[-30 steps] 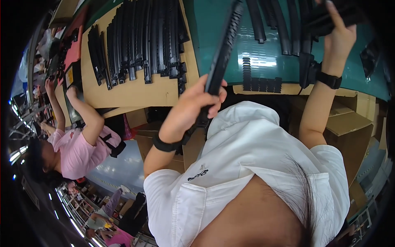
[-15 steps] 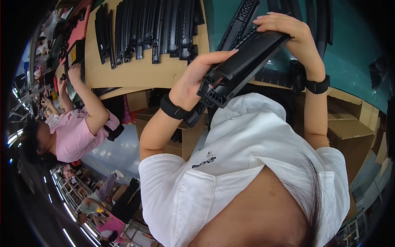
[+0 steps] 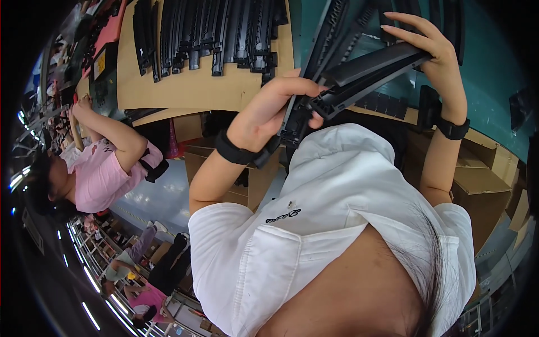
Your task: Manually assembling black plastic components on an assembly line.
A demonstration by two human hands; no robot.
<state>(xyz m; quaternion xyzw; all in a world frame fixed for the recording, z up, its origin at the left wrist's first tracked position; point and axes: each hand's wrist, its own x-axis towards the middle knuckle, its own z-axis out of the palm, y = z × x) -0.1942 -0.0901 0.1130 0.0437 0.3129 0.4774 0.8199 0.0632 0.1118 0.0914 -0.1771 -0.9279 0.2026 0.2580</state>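
Note:
My left hand (image 3: 275, 109) is closed around the near ends of two black plastic strips. A long ribbed strip (image 3: 323, 42) rises away from it, inner side showing. The other strip (image 3: 373, 66), smooth and hollow underneath, slants up to the right, its near end under my left thumb. My right hand (image 3: 437, 53) is at that strip's far end, which meets the palm. The right index and middle fingers stretch out apart above the strip; the right thumb is hidden. Both wrists wear black bands.
Several black strips (image 3: 196, 33) lie in a row on a cardboard sheet (image 3: 185, 92) at the left. More lie on the green tabletop (image 3: 488, 84). Cardboard boxes (image 3: 477, 180) stand below at the right. A co-worker in pink (image 3: 106, 174) works at the left.
The strips, held together before, now spread apart at an angle in my left hand. My right hand has moved right and its fingers have lifted off.

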